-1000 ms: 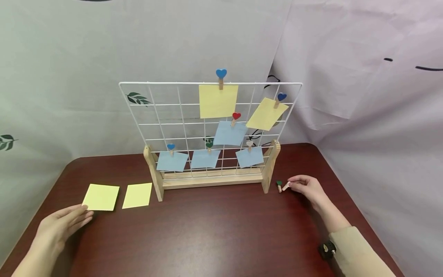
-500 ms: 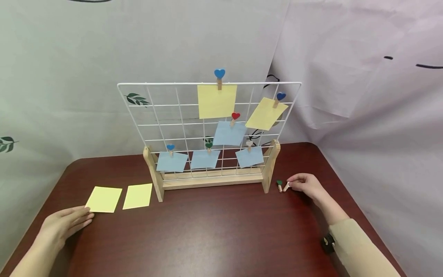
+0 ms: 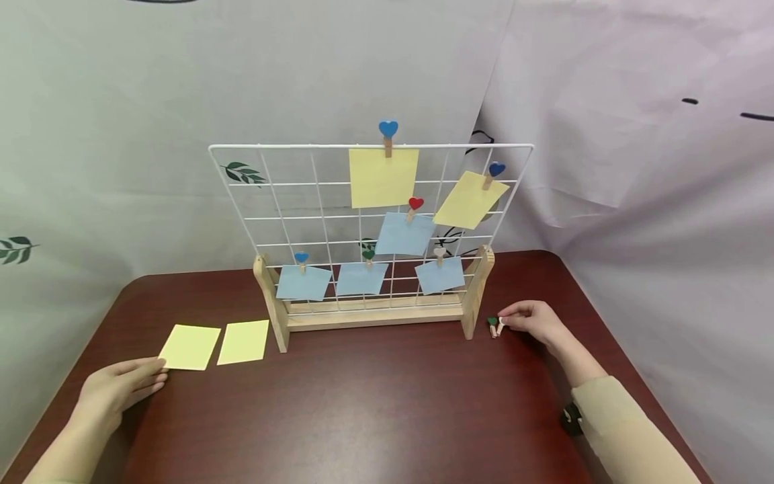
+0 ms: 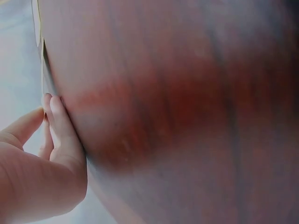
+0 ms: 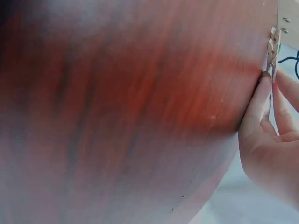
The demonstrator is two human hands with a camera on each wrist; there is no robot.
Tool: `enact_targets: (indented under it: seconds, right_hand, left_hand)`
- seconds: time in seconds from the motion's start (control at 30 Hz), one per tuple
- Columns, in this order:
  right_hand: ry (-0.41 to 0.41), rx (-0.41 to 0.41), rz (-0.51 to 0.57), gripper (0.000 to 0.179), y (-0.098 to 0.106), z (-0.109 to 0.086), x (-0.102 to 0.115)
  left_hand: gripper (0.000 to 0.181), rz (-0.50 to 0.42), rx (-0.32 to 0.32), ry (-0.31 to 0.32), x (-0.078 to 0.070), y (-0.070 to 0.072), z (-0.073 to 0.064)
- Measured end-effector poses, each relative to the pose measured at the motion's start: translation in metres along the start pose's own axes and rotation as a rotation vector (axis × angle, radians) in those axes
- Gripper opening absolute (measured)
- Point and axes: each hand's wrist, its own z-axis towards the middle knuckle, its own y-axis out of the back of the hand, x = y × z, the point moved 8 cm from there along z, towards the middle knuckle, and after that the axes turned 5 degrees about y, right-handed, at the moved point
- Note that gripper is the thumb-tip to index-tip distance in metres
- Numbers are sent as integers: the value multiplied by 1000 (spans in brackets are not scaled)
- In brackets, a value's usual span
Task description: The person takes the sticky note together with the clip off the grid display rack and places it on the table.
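At the left of the head view, my left hand [image 3: 121, 390] pinches the near-left corner of a yellow sticky note [image 3: 190, 347] between thumb and fingers. The left wrist view catches that note [image 4: 44, 70] edge-on, low over the table. A second yellow note [image 3: 244, 342] lies just right of it. Across the table, my right hand [image 3: 535, 320] pinches a small wooden clothespin with a white heart [image 3: 500, 325] by its heart end. Right beside it is a clothespin with a green heart [image 3: 492, 327]. Wooden clothespins [image 5: 274, 44] extend beyond the fingertips in the right wrist view.
A white wire grid [image 3: 290, 218] on a wooden stand [image 3: 375, 317] stands at the back middle. Heart clothespins hold yellow notes [image 3: 383, 181] and several blue notes [image 3: 404, 234] on it. Pale cloth [image 3: 145, 134] hangs behind the dark red table [image 3: 363, 403].
My left hand has slid the yellow note rightward, closer to the second note. My right hand has brought the white-heart clothespin against the green one and turned it more upright.
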Motion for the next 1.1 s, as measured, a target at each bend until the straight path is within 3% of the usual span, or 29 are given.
enact_targets:
  seconds: [0.27,0.73,1.1]
  right_hand:
    - [-22,3,-33,29,-1,-3,-1]
    - [-31,11,-17,32,-3,-4,-1]
    - [-27,6,5,33,-3,-4,-2]
  left_hand:
    - [46,-84,28,-22,2,-1,0]
    - [46,-58,-6,17,5,1,2]
    - [44,-84,9,-10,7,3,3]
